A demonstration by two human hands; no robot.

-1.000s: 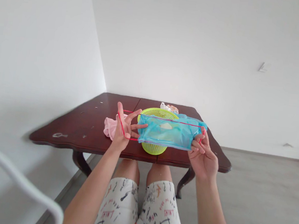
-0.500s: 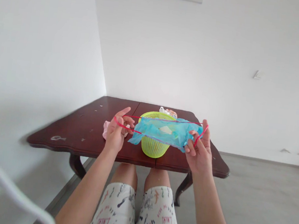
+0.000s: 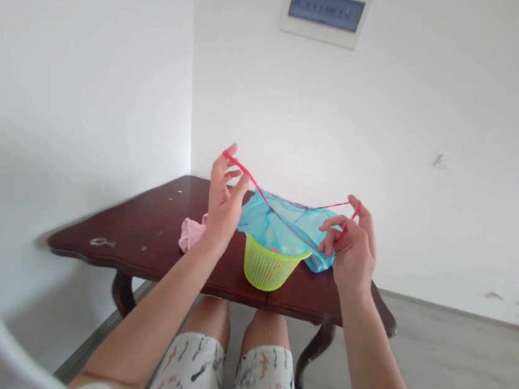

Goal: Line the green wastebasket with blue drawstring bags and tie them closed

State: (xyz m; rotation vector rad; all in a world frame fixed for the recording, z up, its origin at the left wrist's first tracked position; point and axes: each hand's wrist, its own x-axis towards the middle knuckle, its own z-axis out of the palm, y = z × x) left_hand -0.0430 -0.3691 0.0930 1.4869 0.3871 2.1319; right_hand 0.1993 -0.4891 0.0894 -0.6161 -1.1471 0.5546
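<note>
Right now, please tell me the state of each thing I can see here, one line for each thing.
Blue bag: held up over the basket, stretched between both hands, sagging in the middle.
Red string: pulled tight, looped over the fingers.
Left hand: raised, gripping the string.
Right hand: pinching the string.
Green basket: upright on the table.
Pink cloth: crumpled on the table.

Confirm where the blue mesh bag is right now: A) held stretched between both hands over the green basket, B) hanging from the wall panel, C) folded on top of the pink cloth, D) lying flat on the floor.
A: the left hand and right hand each pull a red drawstring, spreading the blue mesh bag above the green basket.
</note>
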